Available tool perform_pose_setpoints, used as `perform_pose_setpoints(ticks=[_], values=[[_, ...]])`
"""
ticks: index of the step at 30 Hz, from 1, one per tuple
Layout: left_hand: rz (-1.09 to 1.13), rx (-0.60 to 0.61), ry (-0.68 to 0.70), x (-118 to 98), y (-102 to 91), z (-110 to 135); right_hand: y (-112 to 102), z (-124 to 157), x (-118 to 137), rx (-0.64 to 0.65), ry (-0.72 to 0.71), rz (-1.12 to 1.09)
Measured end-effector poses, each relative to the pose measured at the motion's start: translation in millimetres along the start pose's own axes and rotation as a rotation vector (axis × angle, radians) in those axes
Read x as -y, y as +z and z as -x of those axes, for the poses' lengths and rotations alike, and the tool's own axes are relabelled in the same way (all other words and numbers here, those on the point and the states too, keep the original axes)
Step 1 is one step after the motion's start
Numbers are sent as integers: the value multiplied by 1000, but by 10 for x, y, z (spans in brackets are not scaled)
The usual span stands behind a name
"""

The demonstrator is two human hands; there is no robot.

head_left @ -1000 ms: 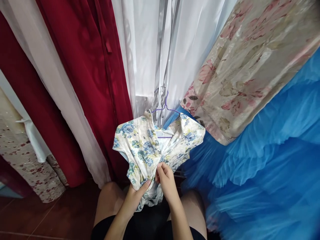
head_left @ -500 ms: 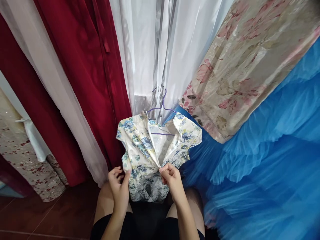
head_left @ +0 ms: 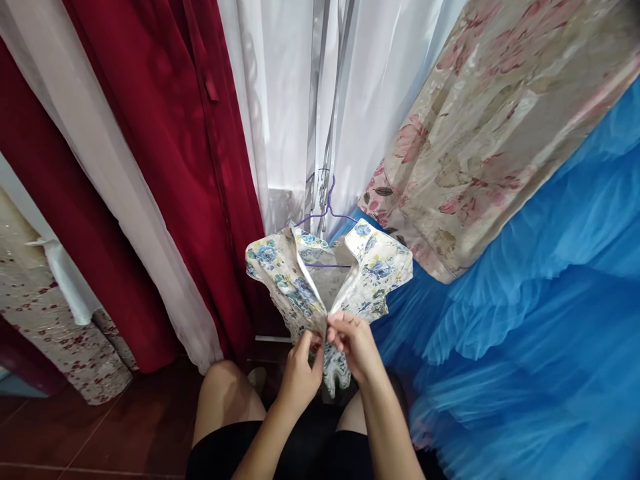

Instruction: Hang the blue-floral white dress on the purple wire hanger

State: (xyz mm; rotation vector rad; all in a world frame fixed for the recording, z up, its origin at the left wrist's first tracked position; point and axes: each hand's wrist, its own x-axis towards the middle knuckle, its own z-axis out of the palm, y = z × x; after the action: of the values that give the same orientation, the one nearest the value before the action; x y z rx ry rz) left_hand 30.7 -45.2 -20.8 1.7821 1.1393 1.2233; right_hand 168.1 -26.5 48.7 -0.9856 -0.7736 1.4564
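Note:
A small cream dress with blue flowers [head_left: 377,270] hangs on a purple wire hanger [head_left: 326,210] in front of me, its back opening spread apart. My left hand [head_left: 300,370] pinches the left edge of the opening near its bottom. My right hand [head_left: 355,340] pinches the right edge beside it, the two hands touching. The dress's lower part hangs crumpled between my hands, partly hidden.
A dark red garment [head_left: 165,147] and white sheer fabrics [head_left: 280,100] hang at the left and centre. A pink-flowered cream dress [head_left: 490,127] hangs at the right over a blue tulle skirt [head_left: 540,320]. My bare knees [head_left: 225,400] and red-brown floor [head_left: 100,440] lie below.
My left hand moved right from the dress's side to the opening, meeting the right hand. The dress drew narrower and rose slightly.

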Motion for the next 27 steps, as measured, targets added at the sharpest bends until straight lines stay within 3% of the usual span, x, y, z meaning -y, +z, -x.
perform_pose_setpoints(ticks=[6,9,13,15,18,21,24,27], values=[[-178,112,55,64,-166,-62,291,-693,1030,108,-103,-56],[-252,206,57,99,-302,-86,430,-849,1278,96,-122,-82],[-283,273,101,-35,-507,-276,485,-768,1192,84,-188,30],[-254,181,173,-252,-622,-525,495,-660,1126,61,-213,96],[-173,-63,322,-679,-760,-1032,519,-510,1127,55,-248,178],[-212,-132,480,-1019,-780,-1470,526,-469,1157,82,-302,240],[-290,-154,588,-1180,-698,-1648,475,-575,1021,42,-371,278],[-255,-285,619,-1206,-698,-1664,372,-714,688,-30,-379,324]])
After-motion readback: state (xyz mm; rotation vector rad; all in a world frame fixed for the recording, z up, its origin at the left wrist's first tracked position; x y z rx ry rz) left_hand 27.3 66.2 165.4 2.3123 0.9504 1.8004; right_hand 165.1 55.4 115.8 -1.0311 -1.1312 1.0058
